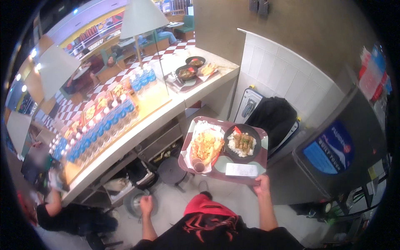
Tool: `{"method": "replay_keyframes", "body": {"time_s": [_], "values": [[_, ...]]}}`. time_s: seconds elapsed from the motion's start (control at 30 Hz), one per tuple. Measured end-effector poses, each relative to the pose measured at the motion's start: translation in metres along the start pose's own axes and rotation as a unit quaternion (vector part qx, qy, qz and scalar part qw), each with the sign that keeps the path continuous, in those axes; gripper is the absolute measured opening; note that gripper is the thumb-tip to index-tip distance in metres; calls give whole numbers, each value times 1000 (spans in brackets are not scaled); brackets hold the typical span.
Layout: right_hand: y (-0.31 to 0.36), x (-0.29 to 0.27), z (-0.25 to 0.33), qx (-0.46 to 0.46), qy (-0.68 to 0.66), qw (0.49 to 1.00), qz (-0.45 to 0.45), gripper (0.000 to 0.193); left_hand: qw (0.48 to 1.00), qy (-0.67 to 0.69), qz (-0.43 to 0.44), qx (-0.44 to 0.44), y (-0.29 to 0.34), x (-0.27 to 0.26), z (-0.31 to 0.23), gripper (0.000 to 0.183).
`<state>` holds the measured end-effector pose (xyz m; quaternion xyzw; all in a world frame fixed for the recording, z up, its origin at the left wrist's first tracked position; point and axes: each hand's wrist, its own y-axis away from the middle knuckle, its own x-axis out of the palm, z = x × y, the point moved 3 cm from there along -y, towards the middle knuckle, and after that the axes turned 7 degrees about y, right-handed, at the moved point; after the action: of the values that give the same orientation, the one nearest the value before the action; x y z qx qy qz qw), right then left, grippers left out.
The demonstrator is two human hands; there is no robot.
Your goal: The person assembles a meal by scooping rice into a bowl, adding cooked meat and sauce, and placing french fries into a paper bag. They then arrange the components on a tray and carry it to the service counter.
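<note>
My right hand (262,185) grips the near right corner of a dark red serving tray (246,178), thumb on top. On the tray's right side is a black bowl (258,144) with white rice (246,152), browned pieces and a red garnish. A paper-lined basket of golden fried food (207,146) fills the left side, with a small cup of brown sauce (199,166) at its near edge. A white paper slip (241,169) lies along the tray's near edge. Well left of the tray, my left hand (146,205) is closed in a fist, and nothing shows in it.
A long counter (146,127) on the left holds rows of bottled water (104,125) and another food tray (196,85). Below it stand a black stool (171,171) and a bin (137,203). A grey fridge (287,179) stands at right. A co-worker (71,218) is at lower left.
</note>
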<state>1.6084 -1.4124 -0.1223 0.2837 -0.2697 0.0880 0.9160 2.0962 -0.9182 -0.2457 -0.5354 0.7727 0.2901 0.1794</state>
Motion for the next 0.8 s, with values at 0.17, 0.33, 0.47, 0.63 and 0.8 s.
{"method": "replay_keyframes", "body": {"time_s": [0.17, 0.33, 0.47, 0.63, 0.8], "values": [[-86, 27, 44, 1, -9, 1000, 1, 61, 960, 199, 186, 66, -126, 133, -266, 39], [-194, 50, 71, 42, 10, 998, 37, 58, 912, 223, 343, 3, -171, 224, -444, 49], [-268, 66, 92, 58, 53, 996, 46, 58, 904, 218, 367, 8, -169, 271, -472, 42], [-371, 110, 118, 86, 132, 983, 96, 53, 936, 235, 237, 113, -172, 302, -469, 30], [-469, 158, 154, 144, 161, 958, 190, 49, 965, 200, 155, 64, -150, 314, -490, 28]]}}
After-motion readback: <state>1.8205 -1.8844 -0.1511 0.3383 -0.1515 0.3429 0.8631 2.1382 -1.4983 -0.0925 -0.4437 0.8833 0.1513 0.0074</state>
